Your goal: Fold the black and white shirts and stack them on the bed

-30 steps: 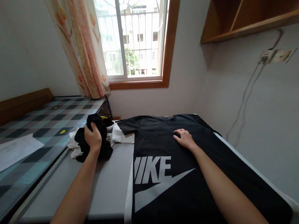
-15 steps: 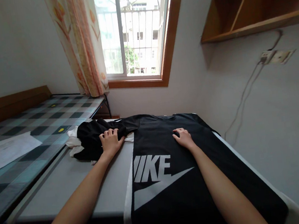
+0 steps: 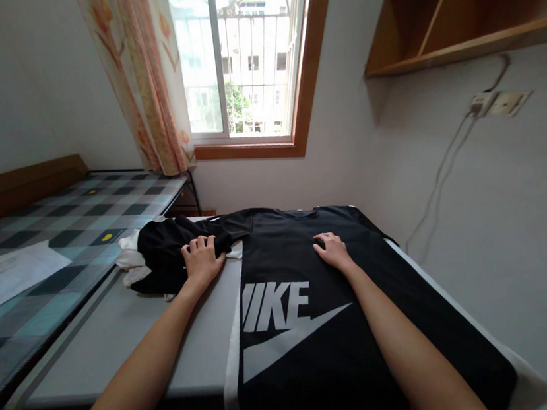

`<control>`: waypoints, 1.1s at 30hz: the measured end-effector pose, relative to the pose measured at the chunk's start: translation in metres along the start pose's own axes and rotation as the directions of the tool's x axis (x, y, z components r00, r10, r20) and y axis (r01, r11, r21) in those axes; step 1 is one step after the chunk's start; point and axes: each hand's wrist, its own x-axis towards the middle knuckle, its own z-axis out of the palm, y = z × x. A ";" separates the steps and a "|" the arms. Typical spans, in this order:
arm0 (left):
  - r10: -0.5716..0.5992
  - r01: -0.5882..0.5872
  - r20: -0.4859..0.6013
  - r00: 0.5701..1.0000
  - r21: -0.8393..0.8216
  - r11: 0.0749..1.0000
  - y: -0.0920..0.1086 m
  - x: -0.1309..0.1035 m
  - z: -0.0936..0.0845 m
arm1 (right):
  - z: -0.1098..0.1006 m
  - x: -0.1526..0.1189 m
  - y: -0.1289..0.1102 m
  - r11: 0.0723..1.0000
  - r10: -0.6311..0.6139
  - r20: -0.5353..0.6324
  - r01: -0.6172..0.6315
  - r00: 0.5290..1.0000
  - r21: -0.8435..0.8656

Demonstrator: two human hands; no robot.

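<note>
A black shirt point(image 3: 288, 243) with a large grey logo lies spread over the right part of a white table point(image 3: 121, 343). My right hand point(image 3: 332, 251) rests on the upper part of this shirt, its fingers apart and slightly bent. On the left, a crumpled heap of black cloth point(image 3: 160, 252) lies with white cloth point(image 3: 131, 259) at its left side. My left hand point(image 3: 203, 260) touches the right side of the heap, fingers spread over the fabric.
A bed with a checked mattress point(image 3: 70, 216) stands at the left, with paper sheets point(image 3: 13, 273) on it. Behind the table is a window with a curtain point(image 3: 153, 80). A wooden shelf point(image 3: 463, 45) and a socket with cables point(image 3: 483, 103) are on the right wall.
The view has shifted slightly, so everything sits a little further left. Both hands stay at nearly the same places on the cloth.
</note>
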 end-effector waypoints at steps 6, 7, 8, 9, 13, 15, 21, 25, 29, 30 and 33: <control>0.006 -0.006 0.000 1.000 -0.001 1.000 -0.001 0.000 0.000 | 0.000 0.000 -0.001 1.000 0.003 0.007 -0.003 1.000 0.000; 0.006 -0.005 0.003 1.000 -0.003 1.000 -0.001 0.000 0.000 | 0.000 0.000 -0.001 1.000 0.004 0.005 -0.004 1.000 -0.002; 0.006 -0.006 0.006 1.000 -0.004 1.000 -0.001 0.000 0.000 | 0.000 0.000 -0.001 1.000 0.004 0.003 -0.004 1.000 -0.004; 0.005 -0.005 0.009 1.000 -0.005 1.000 -0.001 0.000 -0.001 | 0.000 0.000 -0.001 1.000 0.004 0.001 -0.004 1.000 -0.006; 0.003 -0.003 0.016 1.000 -0.001 1.000 -0.001 0.000 -0.001 | 0.001 0.000 0.000 1.000 0.003 -0.010 -0.003 1.000 -0.012; 0.003 -0.003 0.014 1.000 0.001 1.000 -0.001 0.000 -0.001 | 0.001 0.001 0.000 1.000 0.001 -0.009 -0.001 1.000 -0.011; 0.008 -0.008 0.008 1.000 0.006 1.000 -0.001 0.000 0.001 | 0.001 0.000 0.000 1.000 0.002 0.006 -0.002 1.000 -0.009; 0.012 -0.012 0.005 1.000 0.005 1.000 -0.001 0.000 0.000 | 0.000 0.000 -0.001 1.000 0.007 0.008 -0.007 1.000 -0.011; 0.008 -0.008 0.018 1.000 0.000 1.000 -0.001 0.000 0.000 | -0.001 0.000 -0.001 1.000 0.002 0.009 -0.002 1.000 -0.008; 0.008 -0.008 0.018 1.000 0.000 1.000 -0.001 0.000 0.000 | -0.001 0.000 -0.001 1.000 0.002 0.010 -0.002 1.000 -0.008; 0.010 -0.010 0.011 1.000 0.003 1.000 -0.001 0.000 0.001 | -0.001 0.000 -0.001 1.000 0.002 0.017 -0.002 1.000 -0.008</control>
